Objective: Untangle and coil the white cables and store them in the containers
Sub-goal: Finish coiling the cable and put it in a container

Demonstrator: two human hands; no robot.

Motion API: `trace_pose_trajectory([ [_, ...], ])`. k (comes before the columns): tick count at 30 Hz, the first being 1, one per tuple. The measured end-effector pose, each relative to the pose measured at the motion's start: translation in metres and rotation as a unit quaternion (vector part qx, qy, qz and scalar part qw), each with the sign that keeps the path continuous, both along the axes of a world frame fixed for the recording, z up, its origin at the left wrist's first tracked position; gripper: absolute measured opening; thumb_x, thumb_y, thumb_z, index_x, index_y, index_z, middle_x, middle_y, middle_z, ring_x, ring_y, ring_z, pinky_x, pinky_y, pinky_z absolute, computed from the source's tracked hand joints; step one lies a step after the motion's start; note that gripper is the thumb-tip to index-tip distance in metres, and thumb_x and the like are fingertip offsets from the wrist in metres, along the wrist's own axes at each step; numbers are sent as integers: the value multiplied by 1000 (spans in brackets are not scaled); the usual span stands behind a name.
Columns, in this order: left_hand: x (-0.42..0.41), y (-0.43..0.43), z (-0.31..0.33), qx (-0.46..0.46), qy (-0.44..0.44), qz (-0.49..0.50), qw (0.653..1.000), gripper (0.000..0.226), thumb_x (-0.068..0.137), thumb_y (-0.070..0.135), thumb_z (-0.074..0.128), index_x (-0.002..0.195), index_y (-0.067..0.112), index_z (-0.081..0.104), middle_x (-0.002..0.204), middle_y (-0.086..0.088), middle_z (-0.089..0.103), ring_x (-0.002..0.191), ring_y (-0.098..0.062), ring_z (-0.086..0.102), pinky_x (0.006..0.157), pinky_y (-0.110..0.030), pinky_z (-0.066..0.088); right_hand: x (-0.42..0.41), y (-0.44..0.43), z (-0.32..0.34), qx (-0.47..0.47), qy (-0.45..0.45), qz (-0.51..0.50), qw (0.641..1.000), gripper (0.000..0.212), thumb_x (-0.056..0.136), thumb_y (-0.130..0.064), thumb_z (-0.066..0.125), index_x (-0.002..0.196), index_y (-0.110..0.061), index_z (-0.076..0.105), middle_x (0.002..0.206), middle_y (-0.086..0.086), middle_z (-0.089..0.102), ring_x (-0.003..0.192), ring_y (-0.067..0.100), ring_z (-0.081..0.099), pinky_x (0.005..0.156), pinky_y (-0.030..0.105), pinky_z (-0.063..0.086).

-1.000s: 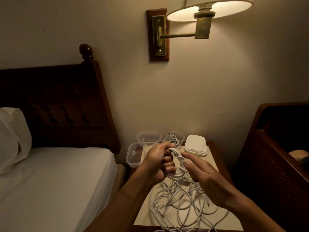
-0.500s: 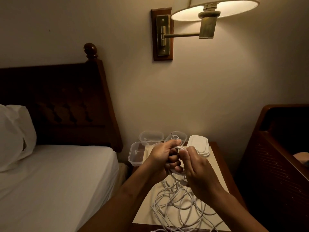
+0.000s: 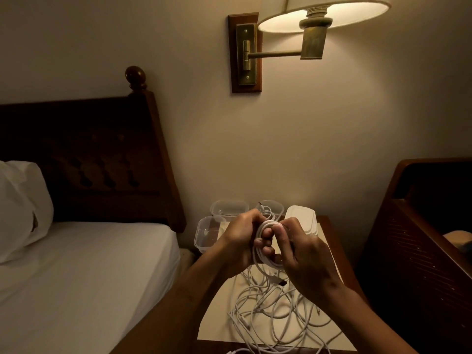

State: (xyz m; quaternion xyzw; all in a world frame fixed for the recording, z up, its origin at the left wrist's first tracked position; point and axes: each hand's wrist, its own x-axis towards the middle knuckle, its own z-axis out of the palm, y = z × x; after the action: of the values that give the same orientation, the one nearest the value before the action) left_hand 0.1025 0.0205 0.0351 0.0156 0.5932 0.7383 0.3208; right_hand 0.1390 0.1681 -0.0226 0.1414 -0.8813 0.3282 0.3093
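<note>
head | step: coiling one cable | left hand (image 3: 240, 238) closed around white coil (image 3: 263, 247) | right hand (image 3: 305, 254) pinching strand beside left fingers | tangle (image 3: 275, 312) below hands | containers (image 3: 208, 233) beyond knuckles | next, likely: finish wrap, free tail

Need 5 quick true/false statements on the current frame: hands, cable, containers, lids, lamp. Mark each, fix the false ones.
1. Both hands are on the same white coil. True: the left hand and right hand hold the coil between them.
2. All the cable is coiled already. False: a loose tangle lies on the nightstand below the hands.
3. The container at the near left is full of cable. False: that container looks empty.
4. A stack of white lids sits at the back right of the nightstand. True: lids.
5. The wall lamp is off. False: the lamp is lit.
</note>
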Motion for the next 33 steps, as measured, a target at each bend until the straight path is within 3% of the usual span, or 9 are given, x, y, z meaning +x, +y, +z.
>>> trace_pose_trajectory([
  [4,5,-5,-6,-62,92,15,994,45,110,32,39,99,1,69,83,-15,65,73,-23,66,69,-40,62,-2,6,5,23,7,-10,1000,17,106,-30,43,100,-18,54,60,-15,48,39,0,43,41,11,34],
  [7,5,-17,-12,-87,129,-12,988,39,109,32,43,118,2,67,108,-23,66,89,-35,69,75,-45,62,-4,13,8,3,6,-16,1000,16,105,-27,46,95,-18,55,54,-13,47,38,5,47,38,13,32],
  [12,6,-39,-12,-135,178,-42,974,26,104,14,54,111,-6,69,89,-17,68,86,-34,72,85,-49,61,-11,25,8,-43,23,-28,998,23,104,-34,42,91,-19,54,57,-8,54,41,10,53,34,25,38],
  [16,9,-46,4,5,127,-17,992,26,101,6,54,116,-10,67,89,-17,65,83,-30,70,74,-42,63,-10,21,3,-56,-8,-21,998,18,105,-35,41,92,-25,50,64,-3,60,49,17,66,33,33,47],
  [20,9,-32,6,28,141,44,989,26,88,15,68,109,3,76,94,-14,73,90,-24,70,83,-41,57,0,8,12,-70,-21,-31,997,16,104,-19,49,88,-19,53,57,-9,52,49,6,61,35,11,34],
  [23,7,-16,0,9,209,144,967,32,77,26,76,104,10,77,96,-11,78,89,-21,72,83,-40,47,4,-2,16,-102,-43,-24,994,17,103,-12,51,87,-11,57,52,-12,43,46,1,54,36,10,30],
  [28,6,0,-10,61,265,213,939,31,71,22,78,98,6,78,95,-13,78,85,-19,74,71,-22,56,8,-7,24,-166,-76,-17,983,20,104,-13,50,89,-7,62,57,-12,50,50,2,55,39,10,34],
  [30,5,1,-18,45,306,218,926,28,70,22,81,93,6,78,97,-11,78,89,-20,73,73,-24,57,11,-5,29,-186,-92,-1,978,22,105,-15,48,92,-5,63,60,-13,51,54,-4,57,41,8,35],
  [33,3,0,-30,31,348,221,911,29,72,16,84,91,-4,75,107,-12,73,100,-25,73,85,-38,61,11,-5,29,-213,-106,16,971,25,105,-17,47,91,-5,64,61,-10,49,57,-4,56,44,9,37],
])
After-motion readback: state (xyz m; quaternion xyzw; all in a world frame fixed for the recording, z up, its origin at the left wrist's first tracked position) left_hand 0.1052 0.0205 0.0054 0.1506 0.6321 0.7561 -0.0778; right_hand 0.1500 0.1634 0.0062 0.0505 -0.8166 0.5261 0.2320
